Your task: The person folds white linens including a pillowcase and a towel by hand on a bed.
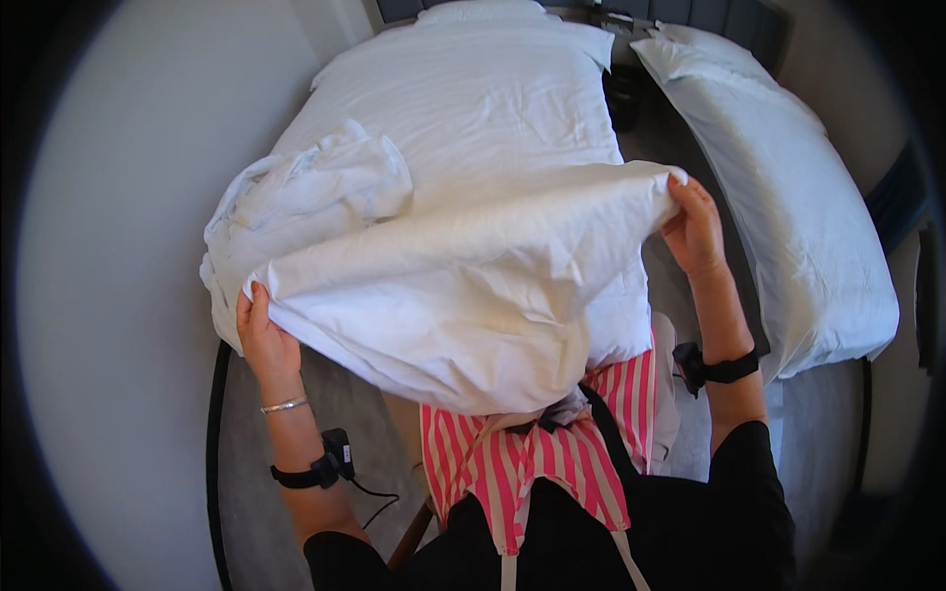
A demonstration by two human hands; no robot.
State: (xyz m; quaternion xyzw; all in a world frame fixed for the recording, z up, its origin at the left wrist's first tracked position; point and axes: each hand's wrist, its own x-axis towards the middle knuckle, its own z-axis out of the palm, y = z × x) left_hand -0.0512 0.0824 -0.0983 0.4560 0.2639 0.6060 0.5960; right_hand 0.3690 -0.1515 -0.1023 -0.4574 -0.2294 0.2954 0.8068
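Note:
A white cloth (443, 295), possibly a pillowcase or a folded sheet, is spread between my two hands in front of my lap. My left hand (267, 336) pinches its lower left corner. Farther up on the right, my right hand (696, 225) grips the opposite corner. Behind the cloth lies a bed with a white cover (480, 96). A crumpled heap of white bedding (318, 185) rests on the bed's left side, just beyond my left hand. The bed's near edge is partly hidden by the held cloth.
A second bed with white bedding (798, 199) stands on the right, across a narrow gap. A pale wall (126, 258) runs along the left. A striped apron (517, 458) covers my lap. A cable (380, 493) hangs from the device on my left forearm.

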